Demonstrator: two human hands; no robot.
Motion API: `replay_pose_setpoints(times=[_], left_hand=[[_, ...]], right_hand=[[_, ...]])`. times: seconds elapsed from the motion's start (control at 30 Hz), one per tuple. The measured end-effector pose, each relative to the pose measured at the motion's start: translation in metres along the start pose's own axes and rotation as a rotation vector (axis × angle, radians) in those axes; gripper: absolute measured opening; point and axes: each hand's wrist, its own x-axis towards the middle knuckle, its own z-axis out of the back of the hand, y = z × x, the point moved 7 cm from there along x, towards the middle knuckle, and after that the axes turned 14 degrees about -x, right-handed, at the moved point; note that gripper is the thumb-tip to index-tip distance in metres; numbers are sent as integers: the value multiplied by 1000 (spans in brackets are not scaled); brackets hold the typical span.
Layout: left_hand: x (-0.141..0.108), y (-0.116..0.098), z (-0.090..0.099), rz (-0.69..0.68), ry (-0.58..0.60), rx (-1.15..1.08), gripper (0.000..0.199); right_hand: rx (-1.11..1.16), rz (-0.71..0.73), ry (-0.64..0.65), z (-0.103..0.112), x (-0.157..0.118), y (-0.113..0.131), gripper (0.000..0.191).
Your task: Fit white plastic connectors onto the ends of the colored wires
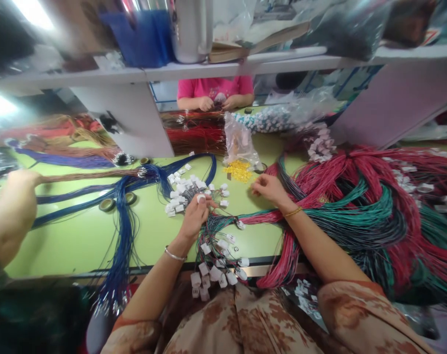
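Observation:
My left hand [197, 214] is closed on a white connector [201, 197], beside a heap of white connectors [188, 187] on the green table. My right hand [269, 189] hovers over the table near a small pile of yellow pieces [238, 170], its fingers curled together; anything between the fingertips is too small to make out. Below my hands, a bundle of green, pink and black wires [260, 217] runs across the table. More white connectors [216, 275] on wire ends hang over the front edge.
Blue wires [123, 231] and tape rolls [106, 204] lie left, near another person's arm [15, 211]. Pink and green wires [356, 196] pile up right. A clear bag [241, 140] stands behind the yellow pieces. A shelf [223, 70] spans above; a person in pink [219, 91] sits opposite.

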Motion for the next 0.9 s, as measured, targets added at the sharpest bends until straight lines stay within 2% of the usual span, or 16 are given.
replay_pose_setpoints(times=[0.13, 0.27, 0.4, 0.57, 0.63, 0.77, 0.9], left_hand=[[-1, 1, -1, 46, 7, -42, 65], [-2, 4, 1, 81, 26, -75, 71], [-1, 2, 4, 68, 32, -138, 63], [-1, -1, 4, 51, 19, -121, 54], [-1, -2, 2, 41, 29, -130, 51], [-2, -5, -1, 20, 43, -141, 47], [-2, -7, -1, 15, 41, -108, 46]], right_hand=[[444, -38, 89, -14, -10, 23, 44], [687, -77, 225, -32, -26, 58, 46], [801, -38, 367, -47, -41, 92, 42], [852, 41, 498, -57, -54, 118, 39], [852, 75, 496, -57, -57, 124, 36], [763, 167, 411, -54, -60, 135, 34], [533, 320, 246, -47, -67, 143, 24]])
